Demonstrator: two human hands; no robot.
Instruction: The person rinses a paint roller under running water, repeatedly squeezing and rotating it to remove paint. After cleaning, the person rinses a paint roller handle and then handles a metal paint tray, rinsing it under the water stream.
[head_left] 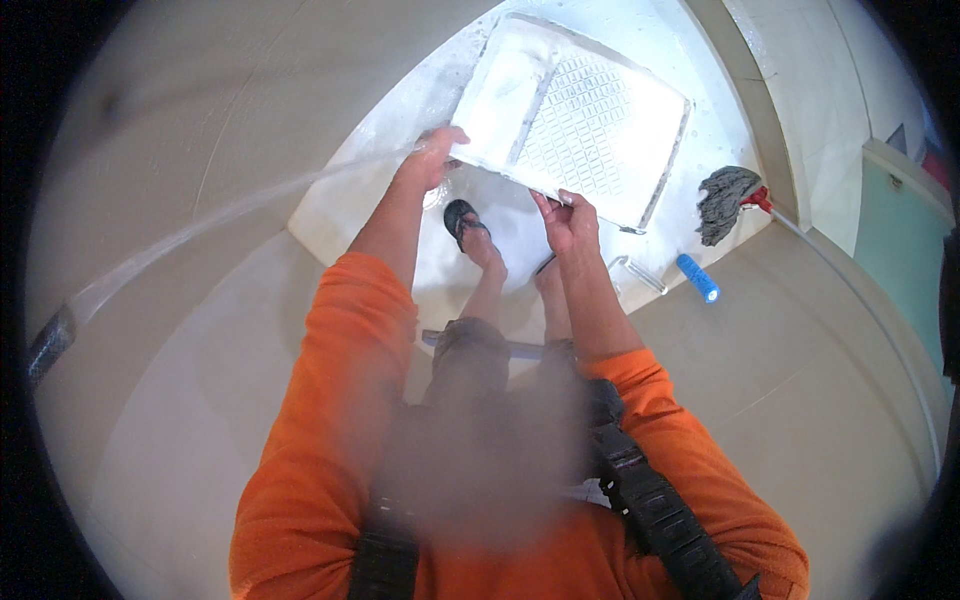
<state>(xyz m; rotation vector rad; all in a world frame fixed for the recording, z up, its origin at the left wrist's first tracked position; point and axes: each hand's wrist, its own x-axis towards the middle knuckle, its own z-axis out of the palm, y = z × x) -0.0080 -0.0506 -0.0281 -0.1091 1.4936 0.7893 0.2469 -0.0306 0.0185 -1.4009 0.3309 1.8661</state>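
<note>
A white paint tray with a ridged grid and a smooth well is held tilted before me. My left hand is closed on the near left edge, beside the well. Fingers of my right hand grip the near edge below the ridged part; some are hidden under it. From a dark spout at the far left, a stream of water runs to my left hand and the tray's corner.
On the white floor at the right lie a wire roller frame and a blue roller sleeve. A grey mop head with a red fitting rests against the wall side. A sandalled foot stands below the tray.
</note>
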